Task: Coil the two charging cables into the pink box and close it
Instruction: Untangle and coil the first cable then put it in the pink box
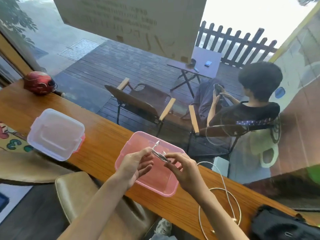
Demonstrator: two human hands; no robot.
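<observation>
I count two cables: one folded bundle (160, 155) pinched between my left hand (136, 163) and right hand (181, 170) above the open pink box (162, 188), the grip of each closed on it; one loose cable (225, 189) lies right of the box near the tabletop (102, 141) edge. One lid (55, 134) sits well apart, left.

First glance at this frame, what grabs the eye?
Both hands, the left hand and right hand, pinch a coiled cable over the open pink box at the counter's middle. Its clear lid lies apart to the left, and a second cable loops loose on the counter to the right.
</observation>
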